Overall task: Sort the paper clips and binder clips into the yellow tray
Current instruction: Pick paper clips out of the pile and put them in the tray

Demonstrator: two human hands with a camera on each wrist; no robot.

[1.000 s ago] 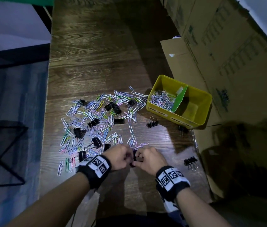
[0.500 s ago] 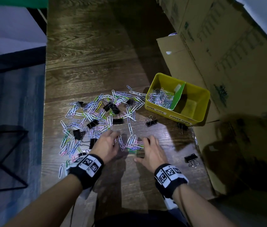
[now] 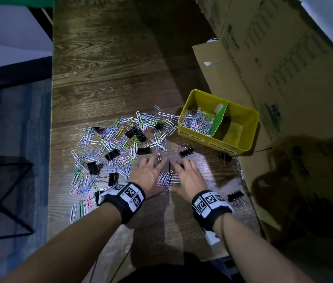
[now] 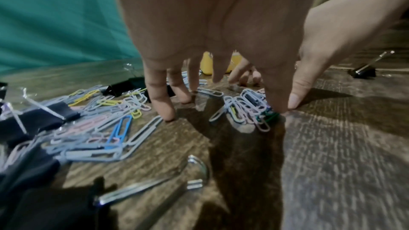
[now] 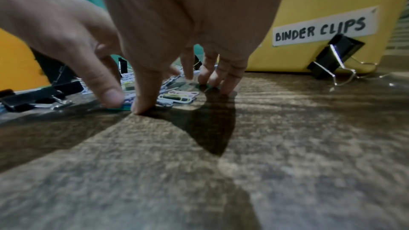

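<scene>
Coloured paper clips (image 3: 120, 144) and black binder clips (image 3: 111, 154) lie scattered over the wooden table (image 3: 110, 78). The yellow tray (image 3: 249, 127) stands at the right, its left compartment holding paper clips (image 3: 197, 122), its right one empty. My left hand (image 3: 151, 170) and right hand (image 3: 186, 172) lie flat side by side, fingers spread, around a small heap of paper clips (image 3: 166, 179). In the left wrist view my fingertips (image 4: 167, 113) touch the table beside that heap (image 4: 245, 109). In the right wrist view my thumb and fingertips (image 5: 143, 104) press on clips (image 5: 177, 97).
Cardboard boxes (image 3: 284, 68) crowd the table's right side, just behind the tray. Loose binder clips lie near the tray (image 3: 186, 152), against its front wall (image 5: 334, 57) and by my right wrist (image 3: 236, 198). The table's left edge drops to a blue floor (image 3: 14, 139).
My hands, a second ago held together near me around something small, have opened and reached forward. They now rest flat on the table and close in around a small heap of paper clips.
</scene>
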